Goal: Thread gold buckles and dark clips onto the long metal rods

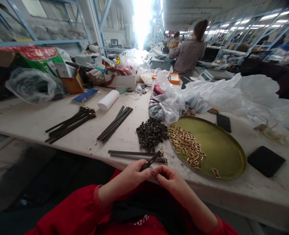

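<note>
My left hand [137,172] is closed around a dark strap [153,159] whose end points up and to the right and has a slot in it. Close beside it, my right hand [167,176] pinches a small gold buckle [155,172] at the fingertips. Just beyond the hands, dark straps with gold ends [134,154] lie along the table edge. A heap of small black loops [152,133] sits behind them. To the right, a round gold tray [222,143] carries a pile of gold buckles [187,143].
Loose straps [115,124] and a bundle of buckled straps [72,124] lie on the left. Behind them are a white roll [108,100] and a blue booklet [85,95]. Plastic bags [222,94] fill the back right, near a black pad [266,161]. A person [189,52] stands farther off.
</note>
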Motion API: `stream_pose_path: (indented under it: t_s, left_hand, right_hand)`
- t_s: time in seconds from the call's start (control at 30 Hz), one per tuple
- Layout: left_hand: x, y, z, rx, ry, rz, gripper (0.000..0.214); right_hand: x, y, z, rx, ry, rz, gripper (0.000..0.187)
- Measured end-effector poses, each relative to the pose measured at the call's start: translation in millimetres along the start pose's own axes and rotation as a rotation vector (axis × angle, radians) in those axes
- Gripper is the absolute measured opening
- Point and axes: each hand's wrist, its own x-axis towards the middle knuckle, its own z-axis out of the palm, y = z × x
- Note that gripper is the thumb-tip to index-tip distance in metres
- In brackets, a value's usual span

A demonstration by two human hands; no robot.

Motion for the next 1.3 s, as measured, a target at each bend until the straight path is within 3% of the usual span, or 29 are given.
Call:
stream_pose_path:
  t_s: [0.17,0.4,0.5,0.63,0.77,1.0,1.13,1.3]
  left_hand:
    - [3,0,-3.7,0.041,-0.084,0.010,0.022]
    - [3,0,-5.2,-0.031,-0.054,-0.033,0.023]
    - [3,-1,-0.6,0.007,0.030,-0.022,0.021]
    - [3,-4,4.9,0.080,0.137,-0.048,0.014]
    - [-2,-5,3.6,0.048,0.097,-0.012,0.020]
    - [-15,2,3.1,0.112,0.073,0.072,0.023]
    - [-16,2,8.6,0.126,0.067,0.100,0.026]
    - [-17,7,-3.7,0.105,0.036,0.061,0.032]
  right_hand:
    - [5,-1,-5,-0.142,-0.021,-0.056,0.012]
    - [6,2,-2,0.211,-0.092,0.087,0.034]
    - [3,9,7,0.373,-0.052,0.100,0.039]
    - [-1,14,19,0.464,0.047,0.069,0.032]
    - [-4,18,24,0.545,0.106,0.097,0.029]
    - [-7,21,24,0.406,0.171,0.020,0.030]
    - [-7,21,28,0.434,0.191,0.000,0.029]
    - [-9,12,26,0.411,0.339,-0.054,0.032]
